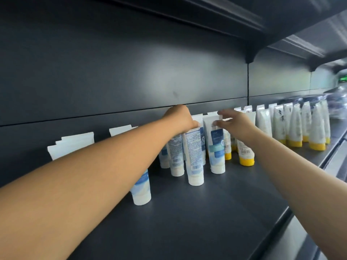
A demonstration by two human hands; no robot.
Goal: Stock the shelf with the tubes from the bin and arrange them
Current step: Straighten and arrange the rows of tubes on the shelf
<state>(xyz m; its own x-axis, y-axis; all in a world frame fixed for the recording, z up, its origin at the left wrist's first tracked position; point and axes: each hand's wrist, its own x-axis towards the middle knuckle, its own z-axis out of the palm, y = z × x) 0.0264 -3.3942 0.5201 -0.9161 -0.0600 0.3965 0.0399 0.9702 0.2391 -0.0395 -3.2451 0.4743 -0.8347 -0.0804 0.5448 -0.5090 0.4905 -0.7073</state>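
Observation:
Several white tubes with blue labels and white caps (195, 156) stand cap-down on the dark shelf (197, 212), in the middle. My left hand (180, 118) reaches over them and grips the top of one tube, fingers curled down over its crimped end. My right hand (234, 121) pinches the top of a neighbouring blue-label tube (216, 145) between thumb and fingers. To the right, white tubes with yellow caps (246, 152) stand in rows. More white tubes (75, 143) stand at the left, partly hidden behind my left forearm. The bin is out of view.
The shelf's dark back panel (131, 81) rises right behind the tubes, and an upper shelf (244, 17) hangs overhead. Further yellow-capped tubes (300, 126) fill the far right. The shelf's front edge (293, 212) runs along the right.

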